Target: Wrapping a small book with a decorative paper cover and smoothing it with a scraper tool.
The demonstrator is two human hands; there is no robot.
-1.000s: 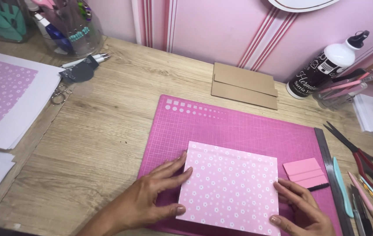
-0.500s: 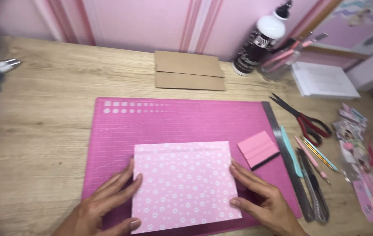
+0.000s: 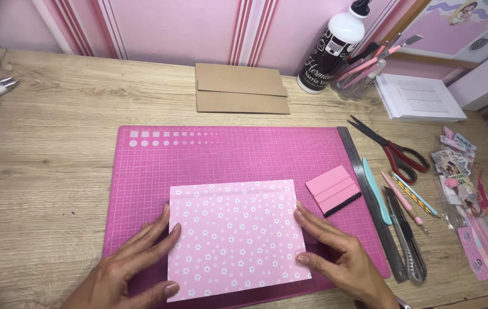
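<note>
Pink patterned paper [image 3: 235,237], dotted with small white flowers, lies flat on the lower middle of my magenta cutting mat [image 3: 198,154], its long edges running left to right. My left hand [image 3: 132,263] rests open at its left edge, fingers spread and laid along the sheet's border, the thumb curled toward the bottom corner. My right hand [image 3: 335,252] is open too, fingertips pressing the right edge down; neither hand has anything gripped, both are just flattening and steadying the sheet.

I judge this paper to be very light and thin, with a little stiffness but easy to crease or dent, and likely to slide on the smooth mat if pushed from one side only. Best to take it by opposite edges or by a corner, pinching gently (a hard pinch would leave a mark), or to hold it flat with spread fingers.

Just beside the sheet's upper right corner sits a small pink squeegee block [image 3: 333,190] with a dark strip along one edge. A steel ruler [image 3: 370,206] lies along the mat's right side, then a teal bone folder [image 3: 376,191], a craft knife [image 3: 407,240] and red-handled scissors [image 3: 395,150]. Farther back on the wooden tabletop [image 3: 55,114] lie brown cardboard pieces [image 3: 241,88] and a glue bottle [image 3: 331,48]
</note>
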